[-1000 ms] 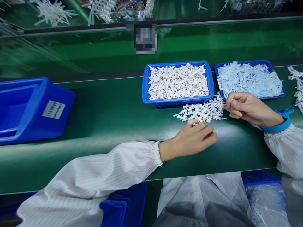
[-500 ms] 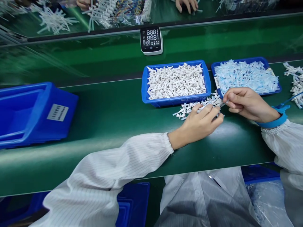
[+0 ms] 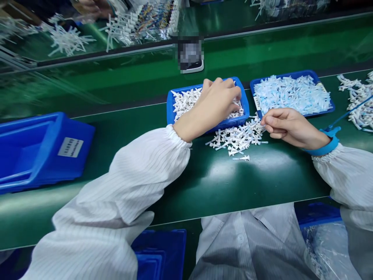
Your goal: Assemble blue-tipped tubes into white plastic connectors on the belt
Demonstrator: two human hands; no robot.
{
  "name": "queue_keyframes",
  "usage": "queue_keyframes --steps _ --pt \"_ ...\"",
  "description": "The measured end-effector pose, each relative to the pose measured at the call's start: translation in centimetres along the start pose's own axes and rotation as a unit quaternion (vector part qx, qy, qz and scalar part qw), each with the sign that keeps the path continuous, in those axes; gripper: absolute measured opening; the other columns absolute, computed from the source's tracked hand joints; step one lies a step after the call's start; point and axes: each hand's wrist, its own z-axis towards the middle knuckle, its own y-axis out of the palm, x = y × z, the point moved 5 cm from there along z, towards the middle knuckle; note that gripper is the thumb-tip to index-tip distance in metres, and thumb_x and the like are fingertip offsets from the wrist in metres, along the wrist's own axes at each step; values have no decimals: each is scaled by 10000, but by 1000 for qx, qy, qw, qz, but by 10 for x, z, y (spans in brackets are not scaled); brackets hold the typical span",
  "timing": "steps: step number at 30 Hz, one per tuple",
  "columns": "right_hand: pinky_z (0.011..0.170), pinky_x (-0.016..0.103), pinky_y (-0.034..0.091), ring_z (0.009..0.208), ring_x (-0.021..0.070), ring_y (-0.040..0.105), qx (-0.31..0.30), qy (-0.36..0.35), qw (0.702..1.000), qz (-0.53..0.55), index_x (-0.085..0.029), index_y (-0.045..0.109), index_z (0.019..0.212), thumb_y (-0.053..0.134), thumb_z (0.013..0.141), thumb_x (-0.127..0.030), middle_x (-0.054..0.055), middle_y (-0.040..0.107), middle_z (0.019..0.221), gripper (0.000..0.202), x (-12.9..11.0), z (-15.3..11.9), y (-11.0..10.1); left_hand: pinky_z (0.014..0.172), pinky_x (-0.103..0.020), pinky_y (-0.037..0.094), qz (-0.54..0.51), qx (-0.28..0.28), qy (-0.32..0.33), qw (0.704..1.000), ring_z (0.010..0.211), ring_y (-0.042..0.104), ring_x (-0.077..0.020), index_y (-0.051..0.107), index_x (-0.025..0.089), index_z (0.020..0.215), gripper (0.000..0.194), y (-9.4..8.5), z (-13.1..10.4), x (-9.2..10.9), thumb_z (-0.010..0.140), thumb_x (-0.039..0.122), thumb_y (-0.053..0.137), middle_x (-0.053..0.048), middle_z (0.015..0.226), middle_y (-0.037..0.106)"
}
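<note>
My left hand (image 3: 217, 102) reaches over the blue bin of white connectors (image 3: 186, 102), its bent fingers down among the parts. What those fingertips touch is hidden. At the right, my right hand (image 3: 287, 125) is pinched just in front of the tray of pale blue tubes (image 3: 291, 93); anything between its fingertips is too small to make out. A blue band (image 3: 323, 147) circles the right wrist. Between the hands, a pile of joined white and pale blue pieces (image 3: 240, 136) lies against the bin's front side, with one single piece (image 3: 243, 158) nearer me.
Stacked blue bins (image 3: 72, 147) with a label stand at the left. A small device (image 3: 192, 66) leans on the green back wall. More white pieces (image 3: 361, 103) lie at the far right. Beyond the wall are bundles of white tubes (image 3: 68, 39) and a person's blurred hand.
My left hand has moved from the pile up and left into the bin, uncovering the pile and the single piece. My right hand stays pinched near the tray. The view has shifted slightly.
</note>
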Motion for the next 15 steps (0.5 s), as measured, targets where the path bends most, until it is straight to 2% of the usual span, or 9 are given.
queue_keyframes --steps 1,3,6,8,11,13,15 --pt "403 189 146 461 16 302 -6 -1 1000 -2 -104 690 837 872 778 -442 -20 546 632 388 1 0 1 988 -530 483 -5 3 -15 1000 1013 620 -259 711 158 916 103 -1 2 0 914 248 660 -71 1004 651" --pt "405 185 154 459 13 314 -18 -4 1000 -3 -95 688 836 859 796 -442 -19 554 635 390 1 0 3 964 -475 461 -10 3 -47 999 968 603 -243 717 185 855 43 -5 5 -1 882 211 695 -63 960 658" --pt "401 182 148 454 10 310 -27 -9 1000 1 -92 687 844 844 819 -424 -20 558 639 369 1 -1 4 948 -449 432 -16 10 -84 996 934 598 -233 714 210 864 58 -20 4 0 898 198 668 -52 935 668" --pt "398 181 147 453 9 304 -28 -13 1000 4 -92 685 855 830 835 -414 -20 563 642 353 1 -1 4 948 -434 429 -22 28 -90 995 940 606 -224 709 222 919 93 -34 -5 8 941 226 618 -46 951 677" --pt "399 175 171 464 15 334 -27 -19 999 3 -93 683 917 830 835 -398 -13 595 663 348 1 0 4 900 -366 460 -82 60 -65 993 929 622 -190 678 199 980 159 -50 -34 38 1000 272 539 -44 972 680" --pt "403 172 200 475 23 368 -36 -15 999 -14 -97 670 988 827 835 -380 -2 633 694 358 2 1 6 825 -281 482 -178 51 -27 982 900 631 -147 640 174 976 139 -49 -62 66 1010 239 523 -32 944 679" --pt "404 172 222 475 28 377 -58 -3 998 -34 -101 646 1017 804 850 -353 16 672 734 342 4 0 11 818 -210 497 -279 31 -8 960 888 640 -98 602 169 971 92 -38 -92 89 1008 177 518 -13 928 677"
